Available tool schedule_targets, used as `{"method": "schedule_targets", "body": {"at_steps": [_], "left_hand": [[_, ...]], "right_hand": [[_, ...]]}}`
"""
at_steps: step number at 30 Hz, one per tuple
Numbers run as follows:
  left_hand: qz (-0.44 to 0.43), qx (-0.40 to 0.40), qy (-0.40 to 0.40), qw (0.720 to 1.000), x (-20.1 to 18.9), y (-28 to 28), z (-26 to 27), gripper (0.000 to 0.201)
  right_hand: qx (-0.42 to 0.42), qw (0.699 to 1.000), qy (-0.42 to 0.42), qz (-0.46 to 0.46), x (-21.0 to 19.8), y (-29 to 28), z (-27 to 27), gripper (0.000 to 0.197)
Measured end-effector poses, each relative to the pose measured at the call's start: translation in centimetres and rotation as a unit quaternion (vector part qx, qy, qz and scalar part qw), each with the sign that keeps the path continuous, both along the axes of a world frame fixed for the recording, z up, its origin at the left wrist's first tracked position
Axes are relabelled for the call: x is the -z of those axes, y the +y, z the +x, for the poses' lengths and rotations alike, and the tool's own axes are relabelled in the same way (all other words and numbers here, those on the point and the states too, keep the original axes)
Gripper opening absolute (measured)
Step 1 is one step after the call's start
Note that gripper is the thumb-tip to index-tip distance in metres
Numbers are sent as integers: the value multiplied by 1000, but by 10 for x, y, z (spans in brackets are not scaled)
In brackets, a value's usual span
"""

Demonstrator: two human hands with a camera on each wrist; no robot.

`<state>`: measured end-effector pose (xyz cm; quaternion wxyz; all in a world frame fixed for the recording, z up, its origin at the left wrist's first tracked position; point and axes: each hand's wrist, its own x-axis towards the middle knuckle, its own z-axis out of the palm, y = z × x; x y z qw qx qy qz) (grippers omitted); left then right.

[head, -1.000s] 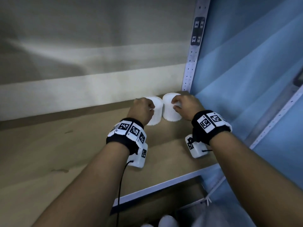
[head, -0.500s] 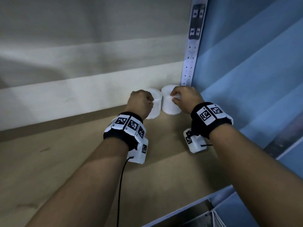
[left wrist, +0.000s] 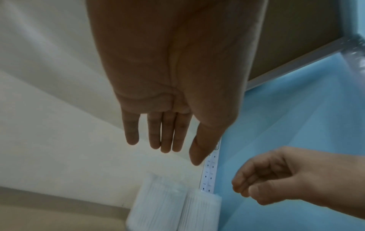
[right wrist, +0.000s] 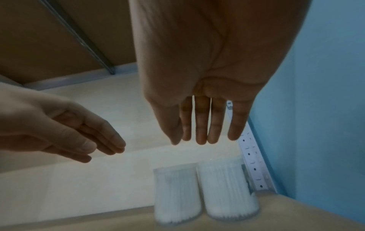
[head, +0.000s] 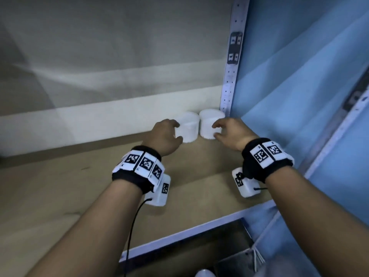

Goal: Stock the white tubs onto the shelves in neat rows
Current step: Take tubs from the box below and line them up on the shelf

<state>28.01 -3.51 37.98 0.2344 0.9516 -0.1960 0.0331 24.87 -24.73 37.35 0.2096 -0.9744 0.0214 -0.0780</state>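
Two white tubs stand upright at the back right corner of the shelf (head: 99, 186): the left tub (head: 188, 127) and the right tub (head: 209, 125), side by side and touching or nearly so, the right one next to the perforated post (head: 229, 76). The left hand (head: 165, 134) and the right hand (head: 229, 132) are both empty, fingers relaxed and spread, hovering just in front of the tubs; the wrist views show clear air between fingertips and tubs. The step appears to be letting go. To do it well, draw both hands straight back without brushing the tubs, so the pair keeps square to the back wall, then set the next tubs flush to the left.
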Motion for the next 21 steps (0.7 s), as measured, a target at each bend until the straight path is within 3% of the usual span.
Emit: {"method": "schedule_targets", "body": {"at_steps": [12,21], "left_hand": [[32,-15,20,999,3,84,-148,49],[14,-55,44,997,40,137,-229,46]], "right_hand": [[-72,997,10,-6,8,84,-133,36],[-124,991,48,-14,34,140,-190,35]]}}
